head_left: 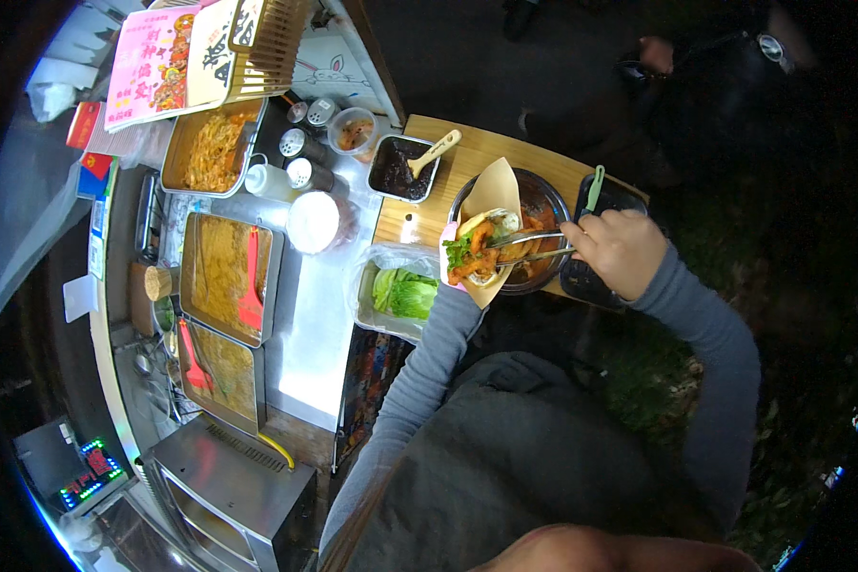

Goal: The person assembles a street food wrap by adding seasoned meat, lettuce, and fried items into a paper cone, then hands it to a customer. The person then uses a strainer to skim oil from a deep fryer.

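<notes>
Okay, right hand (612,250) grips metal tongs (541,234), tips at the fried filling (479,236) in the brown paper wrap (496,188). Left hand (445,259), mostly hidden, holds that wrap over the left part of a round bowl (561,207) on the wooden desk (418,227). Lettuce (405,294) lies left, sauce tin (382,177) upper left.
</notes>
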